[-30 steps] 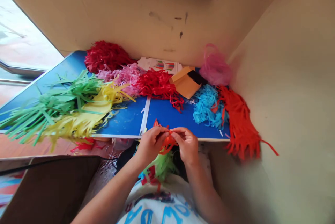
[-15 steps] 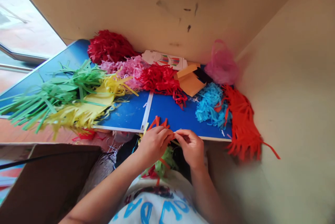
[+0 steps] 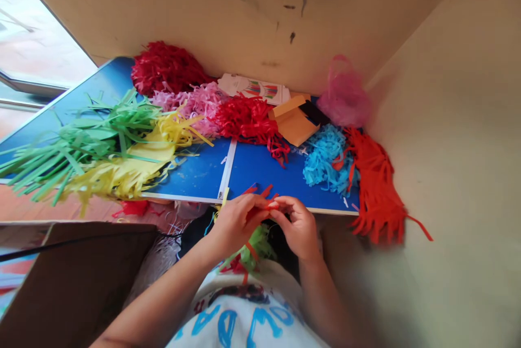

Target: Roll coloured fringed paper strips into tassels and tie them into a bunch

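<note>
Close to my body, at the table's front edge, my left hand [image 3: 236,222] is closed around a small bunch of orange-red paper strips [image 3: 266,191], whose ends stick up past the knuckles. Thumb and fingers of my right hand [image 3: 297,226] pinch the same bunch from the other side, and the fingertips of both hands nearly meet. Light green paper strips [image 3: 256,245], with some red and orange ones, lie under the hands on my lap. A yellow strip shows beside my left hand.
On the blue table [image 3: 195,171] lie green [image 3: 93,136], yellow [image 3: 138,166], pink, red and light blue [image 3: 328,160] fringed paper piles. Orange-red fringe [image 3: 374,190] hangs over the right edge. An opened tan envelope [image 3: 295,122] and a pink plastic bag [image 3: 344,98] are behind. A cardboard box [image 3: 81,277] stands left.
The fingers have shifted around the orange-red strips, and more of the bunch now shows between both hands. My right fingers sit slightly higher. The view has tilted slightly.
</note>
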The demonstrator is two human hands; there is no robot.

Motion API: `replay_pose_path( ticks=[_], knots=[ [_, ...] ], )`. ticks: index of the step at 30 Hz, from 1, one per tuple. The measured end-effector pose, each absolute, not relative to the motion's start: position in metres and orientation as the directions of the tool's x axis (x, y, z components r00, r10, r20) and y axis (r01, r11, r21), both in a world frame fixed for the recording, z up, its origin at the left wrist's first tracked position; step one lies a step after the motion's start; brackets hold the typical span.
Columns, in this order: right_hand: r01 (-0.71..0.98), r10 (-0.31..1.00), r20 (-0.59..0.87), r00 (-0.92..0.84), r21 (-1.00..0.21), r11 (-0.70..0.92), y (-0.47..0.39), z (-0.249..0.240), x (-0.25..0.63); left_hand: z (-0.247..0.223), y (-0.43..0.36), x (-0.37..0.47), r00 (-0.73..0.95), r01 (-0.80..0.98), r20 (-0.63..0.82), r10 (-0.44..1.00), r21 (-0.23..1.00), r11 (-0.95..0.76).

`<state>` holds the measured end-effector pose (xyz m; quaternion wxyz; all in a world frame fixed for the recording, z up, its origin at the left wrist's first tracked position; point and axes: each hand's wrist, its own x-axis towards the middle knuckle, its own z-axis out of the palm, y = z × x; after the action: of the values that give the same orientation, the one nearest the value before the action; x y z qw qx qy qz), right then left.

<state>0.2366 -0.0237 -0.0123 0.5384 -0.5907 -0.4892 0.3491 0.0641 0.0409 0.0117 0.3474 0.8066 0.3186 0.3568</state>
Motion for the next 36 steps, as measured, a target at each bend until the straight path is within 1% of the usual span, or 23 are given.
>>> replay_pose_path(
  ticks=[2, 3, 8, 13, 15, 19, 21, 25, 28, 31, 33, 35, 36],
  knots=[
    [0.156, 0.968, 0.084, 0.238, -0.987, 0.047, -0.023, -0.008, 0.239, 0.012, 0.042, 0.063, 0.548, 0.269, 0.366, 0.753, 0.775, -0.572],
    [0.167, 0.969, 0.085, 0.231, -0.985, 0.046, -0.023, -0.005, 0.24, 0.012, 0.042, 0.063, 0.556, 0.269, 0.37, 0.745, 0.767, -0.582],
    [0.355, 0.956, 0.162, 0.246, -0.933, 0.067, -0.025, 0.001, 0.239, 0.013, 0.042, 0.067, 0.558, 0.271, 0.404, 0.725, 0.737, -0.62],
    [0.394, 0.952, 0.184, 0.244, -0.916, 0.076, -0.028, 0.001, 0.236, 0.014, 0.044, 0.066, 0.589, 0.312, 0.404, 0.7, 0.685, -0.658],
    [0.4, 0.949, 0.202, 0.242, -0.912, 0.092, -0.028, 0.002, 0.236, 0.015, 0.044, 0.064, 0.588, 0.312, 0.442, 0.678, 0.649, -0.694],
    [0.434, 0.932, 0.246, 0.268, -0.894, 0.111, -0.029, 0.006, 0.234, 0.014, 0.04, 0.067, 0.525, 0.269, 0.584, 0.619, 0.577, -0.771],
    [0.444, 0.929, 0.256, 0.268, -0.888, 0.117, -0.03, 0.007, 0.233, 0.013, 0.038, 0.069, 0.507, 0.264, 0.613, 0.606, 0.559, -0.786],
    [0.473, 0.924, 0.278, 0.264, -0.872, 0.127, -0.032, 0.009, 0.229, 0.008, 0.038, 0.074, 0.53, 0.29, 0.569, 0.629, 0.575, -0.765],
    [0.495, 0.916, 0.301, 0.267, -0.858, 0.138, -0.033, 0.011, 0.228, 0.003, 0.038, 0.078, 0.552, 0.321, 0.506, 0.663, 0.605, -0.729],
    [0.52, 0.917, 0.323, 0.234, -0.839, 0.163, -0.036, 0.01, 0.237, 0.003, 0.038, 0.075, 0.58, 0.354, 0.429, 0.693, 0.634, -0.688],
    [0.538, 0.922, 0.28, 0.266, -0.837, 0.099, -0.042, 0.004, 0.252, 0.008, 0.039, 0.065, 0.583, 0.378, 0.377, 0.72, 0.659, -0.65],
    [0.588, 0.938, 0.169, 0.302, -0.808, -0.043, -0.05, -0.01, 0.269, 0.012, 0.044, 0.051, 0.553, 0.382, 0.337, 0.762, 0.711, -0.591],
    [0.638, 0.948, 0.094, 0.303, -0.76, -0.128, -0.055, -0.019, 0.276, 0.013, 0.048, 0.045, 0.529, 0.376, 0.32, 0.786, 0.742, -0.555]
  ],
)
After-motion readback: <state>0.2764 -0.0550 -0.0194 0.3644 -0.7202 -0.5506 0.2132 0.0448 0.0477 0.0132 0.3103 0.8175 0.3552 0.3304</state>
